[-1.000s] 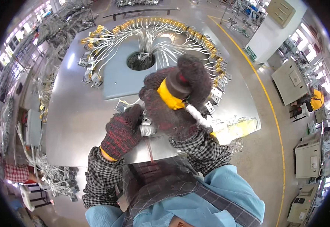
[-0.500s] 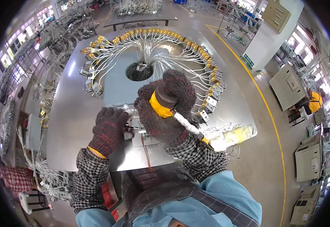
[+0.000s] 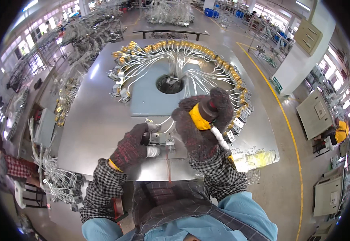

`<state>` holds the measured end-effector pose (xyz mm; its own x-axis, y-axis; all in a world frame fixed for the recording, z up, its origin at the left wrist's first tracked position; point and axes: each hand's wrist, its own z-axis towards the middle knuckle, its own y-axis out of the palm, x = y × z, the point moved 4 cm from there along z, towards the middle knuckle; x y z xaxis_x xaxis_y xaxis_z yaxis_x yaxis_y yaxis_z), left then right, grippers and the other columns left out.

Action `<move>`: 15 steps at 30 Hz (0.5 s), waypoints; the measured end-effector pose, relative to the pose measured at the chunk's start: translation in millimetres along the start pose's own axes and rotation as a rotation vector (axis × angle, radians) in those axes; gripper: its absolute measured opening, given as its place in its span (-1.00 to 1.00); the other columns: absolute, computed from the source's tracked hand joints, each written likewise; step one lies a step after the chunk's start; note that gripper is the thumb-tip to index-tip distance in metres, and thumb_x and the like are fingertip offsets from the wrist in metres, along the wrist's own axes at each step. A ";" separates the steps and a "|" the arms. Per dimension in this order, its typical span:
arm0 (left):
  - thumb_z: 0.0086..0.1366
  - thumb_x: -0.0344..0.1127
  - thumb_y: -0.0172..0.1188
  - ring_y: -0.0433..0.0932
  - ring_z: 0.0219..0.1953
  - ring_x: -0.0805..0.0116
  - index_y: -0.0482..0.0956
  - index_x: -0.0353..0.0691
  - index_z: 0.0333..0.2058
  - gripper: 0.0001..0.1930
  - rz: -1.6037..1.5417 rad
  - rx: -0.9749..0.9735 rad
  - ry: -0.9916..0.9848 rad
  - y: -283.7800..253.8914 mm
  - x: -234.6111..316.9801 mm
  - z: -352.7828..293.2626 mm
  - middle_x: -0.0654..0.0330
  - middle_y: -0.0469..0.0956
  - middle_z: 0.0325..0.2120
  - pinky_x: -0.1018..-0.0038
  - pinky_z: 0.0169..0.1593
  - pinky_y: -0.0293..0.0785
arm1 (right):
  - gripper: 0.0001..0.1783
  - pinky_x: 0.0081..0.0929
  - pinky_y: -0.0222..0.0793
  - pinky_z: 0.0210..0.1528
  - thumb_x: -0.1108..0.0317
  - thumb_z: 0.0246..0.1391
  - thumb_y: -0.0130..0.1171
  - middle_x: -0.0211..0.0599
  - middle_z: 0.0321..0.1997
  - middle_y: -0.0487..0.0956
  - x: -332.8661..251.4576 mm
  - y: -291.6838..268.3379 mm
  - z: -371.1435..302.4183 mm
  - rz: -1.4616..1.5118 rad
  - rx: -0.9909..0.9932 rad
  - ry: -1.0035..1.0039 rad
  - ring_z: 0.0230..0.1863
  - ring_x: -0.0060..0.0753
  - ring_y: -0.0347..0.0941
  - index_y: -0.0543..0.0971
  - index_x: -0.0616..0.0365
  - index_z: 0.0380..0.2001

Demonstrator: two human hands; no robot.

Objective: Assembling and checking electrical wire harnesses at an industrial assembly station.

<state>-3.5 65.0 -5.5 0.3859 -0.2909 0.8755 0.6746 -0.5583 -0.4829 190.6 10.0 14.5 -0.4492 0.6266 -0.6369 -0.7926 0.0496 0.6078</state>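
Observation:
My left hand [image 3: 130, 146], in a dark knit glove with whitish-covered fingertips, has thumb and forefinger apart on either side of a small metal connector housing [image 3: 161, 139]. White wires [image 3: 167, 125] run from beside that forefinger toward my right hand. My right hand [image 3: 197, 128], gloved too, is closed round an upright corded power tool [image 3: 209, 109], dark and cylindrical, with yellow tape about it. Its white-wrapped cord [image 3: 220, 138] trails over my right wrist. The tool's lower end is hidden beneath the hand.
An arc of yellow-ended connectors [image 3: 219, 60] lines the metal table [image 3: 90, 128], their white cables gathering at a round hole [image 3: 169, 84] in a grey plate [image 3: 146, 102]. Hanging cable bundles [image 3: 54, 172] are at the left; a taped corner [image 3: 259, 158] is at the right.
The view has shifted, so the table sits further right. My left thumb and forefinger have spread, exposing the connector housing and white wires. The right hand still grips the tool.

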 end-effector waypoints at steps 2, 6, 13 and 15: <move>0.03 -0.28 0.61 0.61 -0.07 0.33 0.49 -0.27 0.21 -0.25 -0.307 0.007 -0.095 4.0 -12.3 -1.3 0.14 0.60 -0.12 0.33 0.06 0.58 | -0.55 -0.46 0.57 -0.26 0.02 0.40 0.06 -0.25 -0.10 0.57 32.2 -16.4 -4.3 0.408 0.121 0.371 -0.21 -0.45 0.56 0.50 0.13 0.12; 0.16 -0.31 0.49 0.62 0.03 0.27 0.41 -0.35 0.25 -0.30 -0.744 0.054 -0.035 6.2 -23.0 0.9 0.08 0.61 -0.01 0.33 0.11 0.61 | -0.67 -0.53 0.55 -0.29 0.27 0.35 0.15 -0.25 -0.07 0.58 44.3 -18.4 -0.7 0.358 -0.132 0.327 -0.19 -0.52 0.56 0.50 0.16 0.09; 0.29 -0.22 0.40 0.58 0.09 0.23 0.41 -0.34 0.23 -0.39 -0.979 0.076 0.131 9.2 -31.1 4.8 0.06 0.55 0.09 0.28 0.19 0.56 | -0.36 -0.52 0.58 -0.25 0.69 0.02 0.34 -0.22 -0.06 0.59 -19.2 3.9 5.2 -0.474 0.071 0.058 -0.22 -0.48 0.61 0.41 0.20 0.18; 0.27 -0.17 0.43 0.61 0.04 0.24 0.43 -0.35 0.21 -0.37 -0.880 0.090 0.120 4.9 -29.8 1.8 0.08 0.58 0.04 0.28 0.16 0.58 | -0.22 -0.48 0.61 -0.28 0.68 -0.01 0.35 -0.22 -0.14 0.60 -34.8 24.0 4.2 -0.519 0.023 -0.238 -0.25 -0.44 0.63 0.31 0.16 0.29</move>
<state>-10.6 72.4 -34.0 -0.3599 0.1316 0.9237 0.7444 -0.5564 0.3693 189.0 -7.3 53.2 0.1040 0.6736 -0.7318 -0.8741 0.4129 0.2558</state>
